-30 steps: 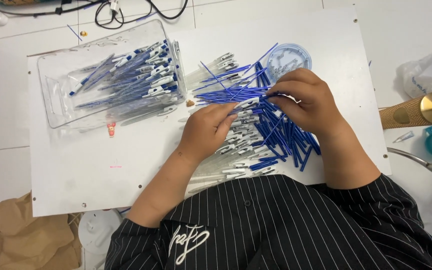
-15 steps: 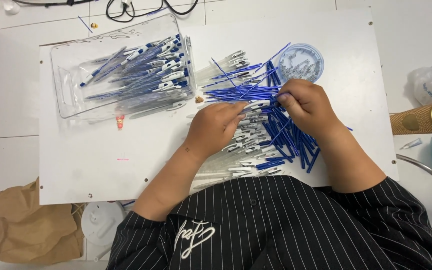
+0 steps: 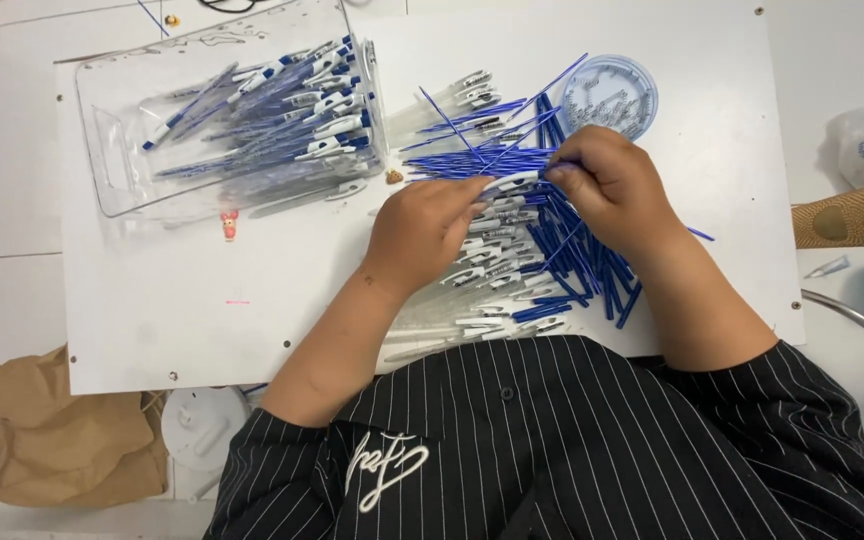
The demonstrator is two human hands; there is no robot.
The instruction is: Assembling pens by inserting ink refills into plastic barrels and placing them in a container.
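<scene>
pen pile point(image 3: 542, 240) blocks ctr, board point(image 3: 182, 320) lwr-left free

Glossy clear plastic bin point(image 3: 122, 170), smooth blue plastic pen refills point(image 3: 572, 250), matt white tabletop point(image 3: 202, 310), crinkly brown paper bag point(image 3: 62, 440), pinstriped cloth shirt point(image 3: 572, 450).

A white rectangular board point(image 3: 202, 320) served as landmark. At its far left lay a clear plastic box point(image 3: 117, 150) holding assembled blue-and-white pens point(image 3: 282, 110); loose thin blue refills point(image 3: 572, 250) sprawled right of centre (a round clear lid point(image 3: 612, 95) behind them).

two hands point(image 3: 512, 200), one clear box point(image 3: 132, 170), one round lid point(image 3: 612, 95)
</scene>
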